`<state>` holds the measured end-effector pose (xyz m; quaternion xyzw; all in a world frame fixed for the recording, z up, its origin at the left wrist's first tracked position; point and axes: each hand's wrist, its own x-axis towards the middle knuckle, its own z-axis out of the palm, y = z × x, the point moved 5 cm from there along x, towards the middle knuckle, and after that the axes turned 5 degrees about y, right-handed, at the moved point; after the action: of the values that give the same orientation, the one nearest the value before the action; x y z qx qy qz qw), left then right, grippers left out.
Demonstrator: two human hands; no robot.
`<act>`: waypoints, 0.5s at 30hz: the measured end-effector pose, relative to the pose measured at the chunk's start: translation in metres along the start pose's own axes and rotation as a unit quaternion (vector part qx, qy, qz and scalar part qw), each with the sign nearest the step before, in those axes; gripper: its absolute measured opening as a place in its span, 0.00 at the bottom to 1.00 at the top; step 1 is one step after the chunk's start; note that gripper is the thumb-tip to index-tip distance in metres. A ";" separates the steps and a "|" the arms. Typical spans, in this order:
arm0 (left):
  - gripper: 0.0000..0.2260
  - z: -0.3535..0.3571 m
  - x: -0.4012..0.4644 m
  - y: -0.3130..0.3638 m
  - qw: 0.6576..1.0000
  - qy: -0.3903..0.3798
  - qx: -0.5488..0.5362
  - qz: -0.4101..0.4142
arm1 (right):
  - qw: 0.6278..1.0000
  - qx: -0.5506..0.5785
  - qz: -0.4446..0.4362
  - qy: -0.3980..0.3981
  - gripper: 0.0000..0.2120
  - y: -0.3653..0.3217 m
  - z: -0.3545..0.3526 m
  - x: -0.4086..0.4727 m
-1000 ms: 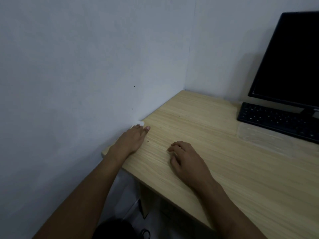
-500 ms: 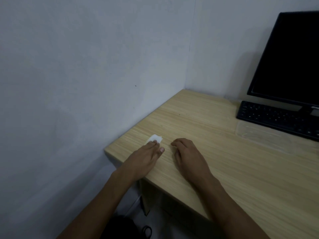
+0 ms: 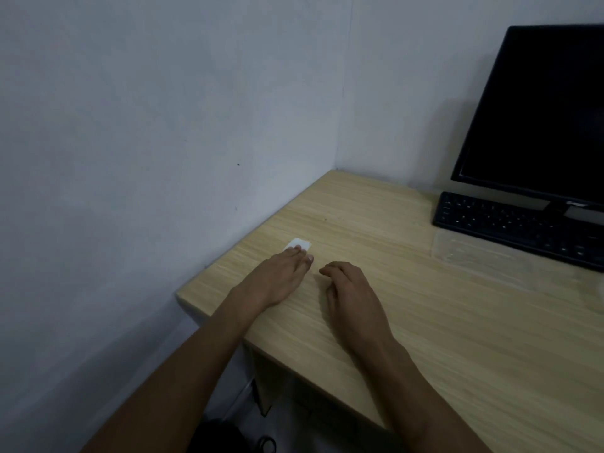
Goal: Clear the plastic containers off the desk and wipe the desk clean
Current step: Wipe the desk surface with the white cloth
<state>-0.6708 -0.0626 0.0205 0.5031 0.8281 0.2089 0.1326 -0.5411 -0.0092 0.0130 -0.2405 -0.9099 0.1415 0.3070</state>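
Note:
My left hand point(image 3: 277, 276) lies flat on the light wooden desk point(image 3: 425, 322), its straight fingers pressing a small white tissue point(image 3: 299, 245) that pokes out past the fingertips. My right hand point(image 3: 353, 295) rests beside it on the desk, fingers loosely curled and holding nothing. A clear plastic container lid point(image 3: 480, 256) lies flat on the desk in front of the keyboard, hard to make out against the wood.
A black keyboard point(image 3: 519, 230) and a black monitor point(image 3: 539, 112) stand at the back right. White walls close off the desk's left side and back. The desk's front edge point(image 3: 294, 351) runs diagonally below my wrists.
My left hand has slid the tissue from beside the left wall rightward toward my right hand, then slightly forward. My right hand has stayed in place.

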 end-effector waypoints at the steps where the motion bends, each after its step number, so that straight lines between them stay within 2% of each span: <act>1: 0.21 -0.003 0.005 -0.002 1.000 0.004 0.003 -0.004 | 1.000 0.000 -0.003 -0.001 0.16 0.000 0.000 0.000; 9: 0.21 -0.031 0.033 -0.047 0.997 0.040 0.014 -0.071 | 1.000 0.006 -0.006 -0.015 0.16 -0.002 0.000 -0.001; 15: 0.21 -0.037 0.026 -0.054 0.995 0.073 0.001 -0.065 | 1.000 0.005 -0.013 -0.024 0.17 -0.004 -0.001 -0.002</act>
<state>-0.7402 -0.0694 0.0265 0.4320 0.8665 0.2351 0.0850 -0.5401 -0.0138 0.0143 -0.2236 -0.9192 0.1479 0.2883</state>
